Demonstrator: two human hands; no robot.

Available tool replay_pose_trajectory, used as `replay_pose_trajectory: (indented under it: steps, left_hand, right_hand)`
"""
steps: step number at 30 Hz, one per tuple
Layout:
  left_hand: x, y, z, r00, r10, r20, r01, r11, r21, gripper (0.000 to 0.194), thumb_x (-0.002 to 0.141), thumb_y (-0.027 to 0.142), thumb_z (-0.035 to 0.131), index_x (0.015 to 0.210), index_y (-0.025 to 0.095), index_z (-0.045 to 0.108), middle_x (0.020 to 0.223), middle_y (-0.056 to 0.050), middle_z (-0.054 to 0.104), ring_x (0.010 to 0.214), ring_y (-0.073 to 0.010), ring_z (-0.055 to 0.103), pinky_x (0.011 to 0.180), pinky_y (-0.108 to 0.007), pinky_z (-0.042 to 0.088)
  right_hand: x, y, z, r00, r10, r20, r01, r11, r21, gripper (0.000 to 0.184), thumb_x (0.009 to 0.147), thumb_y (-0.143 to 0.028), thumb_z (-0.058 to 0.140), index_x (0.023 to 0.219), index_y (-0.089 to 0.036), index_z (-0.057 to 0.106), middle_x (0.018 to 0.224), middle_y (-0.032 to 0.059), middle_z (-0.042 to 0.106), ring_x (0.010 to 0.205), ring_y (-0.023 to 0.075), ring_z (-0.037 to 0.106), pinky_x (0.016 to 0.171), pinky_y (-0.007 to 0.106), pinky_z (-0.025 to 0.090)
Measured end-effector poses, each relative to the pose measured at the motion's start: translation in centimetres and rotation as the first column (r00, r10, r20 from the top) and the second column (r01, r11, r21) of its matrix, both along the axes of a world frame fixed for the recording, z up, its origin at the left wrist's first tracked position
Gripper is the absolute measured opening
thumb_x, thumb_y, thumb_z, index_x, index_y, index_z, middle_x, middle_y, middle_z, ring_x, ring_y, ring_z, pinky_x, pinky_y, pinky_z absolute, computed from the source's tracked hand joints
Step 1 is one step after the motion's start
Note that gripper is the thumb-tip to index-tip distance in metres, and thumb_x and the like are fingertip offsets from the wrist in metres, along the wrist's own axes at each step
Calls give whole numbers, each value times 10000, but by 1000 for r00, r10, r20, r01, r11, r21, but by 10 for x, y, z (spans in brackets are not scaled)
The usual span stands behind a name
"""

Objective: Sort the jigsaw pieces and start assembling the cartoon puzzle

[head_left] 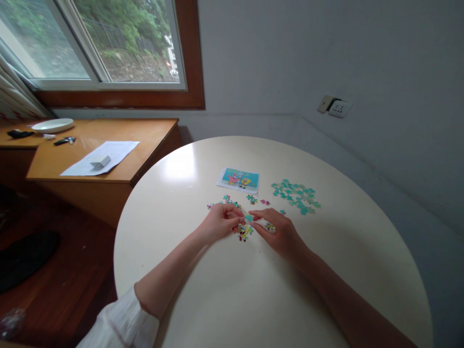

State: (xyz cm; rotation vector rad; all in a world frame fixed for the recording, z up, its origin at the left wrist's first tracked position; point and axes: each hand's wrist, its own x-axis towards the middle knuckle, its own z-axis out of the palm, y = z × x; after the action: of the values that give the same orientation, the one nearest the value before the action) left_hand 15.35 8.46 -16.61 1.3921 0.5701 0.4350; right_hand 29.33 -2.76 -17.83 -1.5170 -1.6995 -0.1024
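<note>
Over the near-middle of the table, my left hand (224,223) pinches the left edge of a small teal puzzle piece (248,218). The thumb and forefinger of my right hand (278,233) close around the same piece from its right side. Just below it lies a joined cluster of puzzle pieces (242,233) with a yellow cartoon figure, partly hidden by my left fingers. A white and yellow piece (270,226) shows beside my right thumb. Beyond my left hand, multicoloured pieces (234,204) lie partly covered.
A reference picture card (240,180) lies beyond my hands on the round white table (203,299). Teal pieces (295,193) spread to its right, with a few loose ones between, including a pink piece (265,202). A wooden desk (152,140) holding paper (119,152) stands left.
</note>
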Motion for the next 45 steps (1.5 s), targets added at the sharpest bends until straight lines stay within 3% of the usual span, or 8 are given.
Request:
replay_pose_trajectory:
  steps: [14, 23, 35, 45]
  left_hand:
    - [0, 4, 1, 996, 81, 41, -83, 995, 55, 210, 629, 296, 693, 651, 113, 592, 554, -10, 613, 407, -54, 465, 428, -189, 367]
    - [-3, 7, 3, 982, 165, 86, -172, 981, 83, 181, 652, 285, 645, 660, 126, 559, 478, 36, 516, 403, -50, 406, 416, -184, 297]
    - [-3, 7, 4, 977, 184, 105, -195, 975, 107, 88, 643, 219, 580, 646, 142, 540, 447, 66, 427, 429, -54, 366, 432, -190, 243]
    - [-4, 8, 1, 975, 174, 137, -192, 973, 129, 127, 643, 227, 580, 613, 159, 477, 436, 85, 376, 417, -43, 324, 436, -191, 225]
  right_hand:
    - [1, 0, 0, 1000, -10, 4, 10, 1000, -15, 166, 840, -230, 541, 990, -213, 611, 790, 37, 664, 760, 173, 626, 692, 299, 508]
    - [3, 1, -5, 1000, 6, 18, -6, 999, -36, 151, 832, -216, 552, 968, -197, 616, 820, 52, 669, 775, 183, 621, 704, 317, 508]
    - [3, 1, -6, 1000, 20, 21, -18, 998, -61, 133, 825, -207, 562, 947, -188, 613, 828, 54, 664, 787, 184, 612, 712, 323, 505]
    - [4, 2, -6, 1000, 16, 26, -15, 998, -54, 122, 829, -210, 553, 933, -202, 616, 817, 46, 666, 773, 178, 614, 704, 309, 501]
